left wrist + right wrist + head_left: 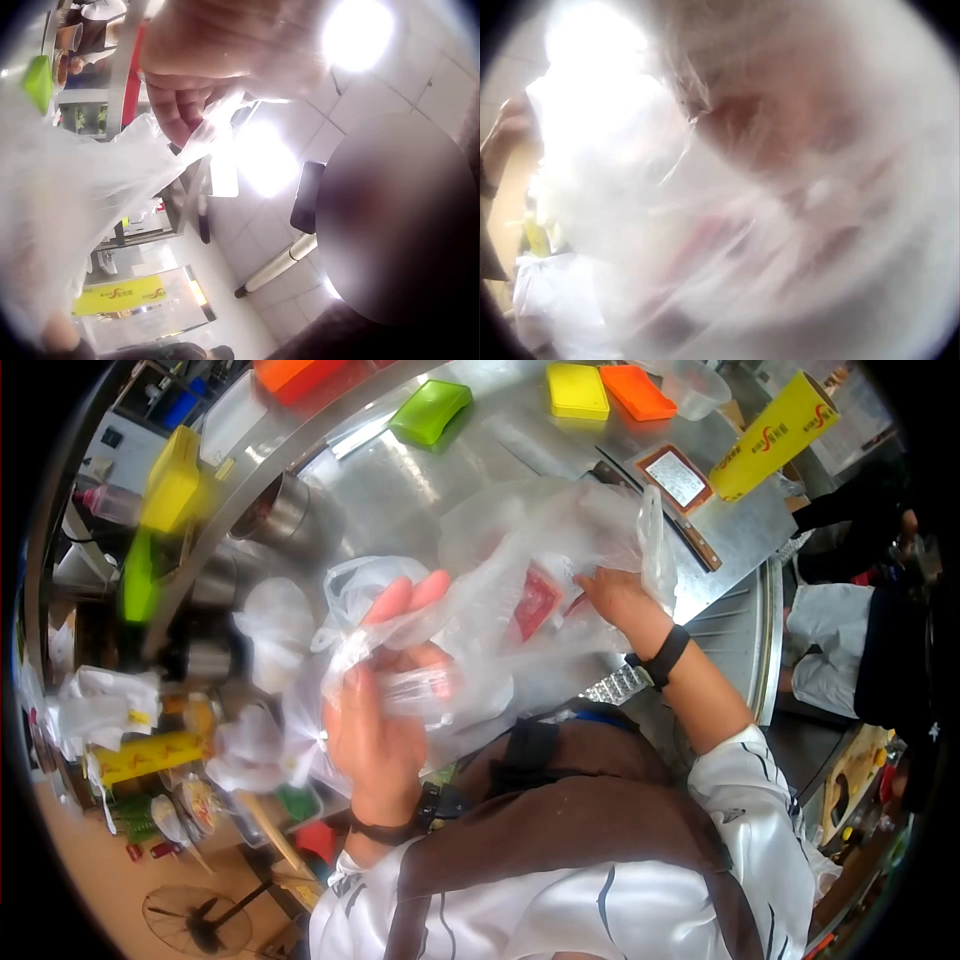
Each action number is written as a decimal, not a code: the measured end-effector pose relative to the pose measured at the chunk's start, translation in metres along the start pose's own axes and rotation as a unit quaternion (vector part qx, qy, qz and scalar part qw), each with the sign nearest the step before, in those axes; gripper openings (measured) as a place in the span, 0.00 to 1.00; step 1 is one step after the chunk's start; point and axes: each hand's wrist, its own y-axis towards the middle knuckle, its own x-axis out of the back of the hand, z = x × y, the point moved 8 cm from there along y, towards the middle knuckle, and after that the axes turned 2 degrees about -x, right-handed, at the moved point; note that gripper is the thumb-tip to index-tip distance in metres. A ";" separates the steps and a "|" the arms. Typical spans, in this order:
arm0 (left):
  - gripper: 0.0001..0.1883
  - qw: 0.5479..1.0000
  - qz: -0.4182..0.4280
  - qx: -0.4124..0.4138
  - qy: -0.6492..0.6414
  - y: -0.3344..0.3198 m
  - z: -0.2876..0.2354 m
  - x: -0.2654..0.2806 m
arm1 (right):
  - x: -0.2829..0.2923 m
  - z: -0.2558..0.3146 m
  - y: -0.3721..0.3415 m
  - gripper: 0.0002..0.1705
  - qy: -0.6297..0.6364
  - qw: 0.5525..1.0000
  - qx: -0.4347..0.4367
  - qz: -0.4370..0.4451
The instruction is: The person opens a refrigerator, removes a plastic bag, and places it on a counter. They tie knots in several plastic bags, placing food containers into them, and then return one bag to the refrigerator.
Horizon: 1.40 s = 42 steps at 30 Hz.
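A large translucent plastic bag [480,630] spreads between the two hands in the head view. My left hand [385,710] grips the bag's gathered edge, fingers curled round the film, as the left wrist view also shows. Inside the bag lies a red, flat-sided packet [537,603], seen blurred through the film. My right hand [622,598] reaches in at the bag's right side, its fingertips close beside the red packet. Film veils the right fingers in the right wrist view, so I cannot tell whether they hold anything. One bag handle [655,545] stands up near the right wrist.
A knife [692,543] and a framed card [675,478] lie on the steel counter [375,490] beyond the bag. Green [430,415] and yellow [577,392] trays sit farther back. Tied white bags [275,630] stand left. Another person [850,630] is at right.
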 end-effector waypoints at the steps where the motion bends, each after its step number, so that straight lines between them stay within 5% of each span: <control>1: 0.33 1.000 -0.017 0.013 -0.015 -0.001 0.002 0.001 | -0.034 -0.017 0.000 0.41 0.100 0.969 -0.126 0.185; 5: 0.32 0.997 -0.024 0.019 -0.065 0.001 0.002 -0.004 | 0.003 -0.008 0.007 0.40 0.061 0.991 -0.015 0.114; 11: 0.31 0.999 -0.006 0.009 -0.053 0.003 -0.002 -0.018 | -0.010 -0.028 0.025 0.38 0.126 0.969 -0.020 0.213; 13: 0.31 0.998 -0.002 0.005 -0.058 0.003 -0.004 -0.021 | 0.036 -0.010 0.008 0.32 0.377 0.901 -0.061 0.206; 16: 0.30 0.998 0.004 -0.021 -0.061 0.006 -0.006 -0.017 | -0.026 -0.027 0.017 0.29 0.371 0.888 -0.089 0.258; 20: 0.29 0.997 -0.022 -0.017 -0.072 0.006 -0.007 -0.008 | -0.030 -0.026 0.001 0.26 0.420 0.839 -0.159 0.306; 26: 0.29 0.997 -0.047 -0.008 -0.068 0.008 -0.009 -0.002 | -0.027 -0.028 -0.003 0.22 0.426 0.865 -0.090 0.250; 28: 0.29 0.997 -0.030 -0.023 -0.071 0.008 -0.011 -0.003 | 0.026 -0.007 0.000 0.21 0.317 0.938 0.015 0.138; 31: 0.29 0.997 0.006 -0.033 -0.064 0.005 -0.012 -0.006 | 0.050 -0.014 0.018 0.20 0.346 0.930 0.116 0.039; 33: 0.29 0.997 0.010 -0.034 -0.063 0.004 -0.011 -0.010 | 0.047 -0.030 0.023 0.19 0.428 0.902 0.039 0.041; 35: 0.29 0.997 0.017 -0.035 -0.063 0.004 -0.013 -0.014 | 0.054 -0.023 0.033 0.19 0.158 0.975 0.139 -0.066; 42: 0.28 0.999 0.020 -0.030 0.004 0.000 -0.014 -0.030 | 0.051 -0.024 0.042 0.19 0.005 0.996 0.086 0.015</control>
